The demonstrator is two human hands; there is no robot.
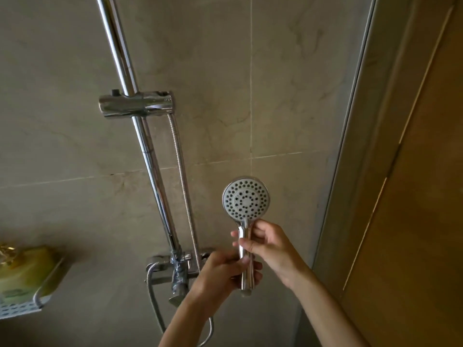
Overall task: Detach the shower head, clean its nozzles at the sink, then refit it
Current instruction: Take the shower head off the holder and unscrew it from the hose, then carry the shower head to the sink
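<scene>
At the far left of the tiled wall, a white perforated shelf (22, 306) carries a yellow-green packet (25, 269). Further right a chrome riser rail (140, 136) slants down the wall, with an empty slider bracket (136, 104) clamped on it and a ribbed metal hose (181, 176) hanging from the bracket toward the mixer valve (172, 267) below. In front of the valve the left hand (218, 274) curls its fingers and thumb round the lower end of the shower head (246, 199) handle. The head stands upright, nozzle face toward us, off the bracket. The right hand (270, 249) wraps the handle just above, touching the left. Right of that runs a grey door frame (350, 171) and wooden door (413, 171).
</scene>
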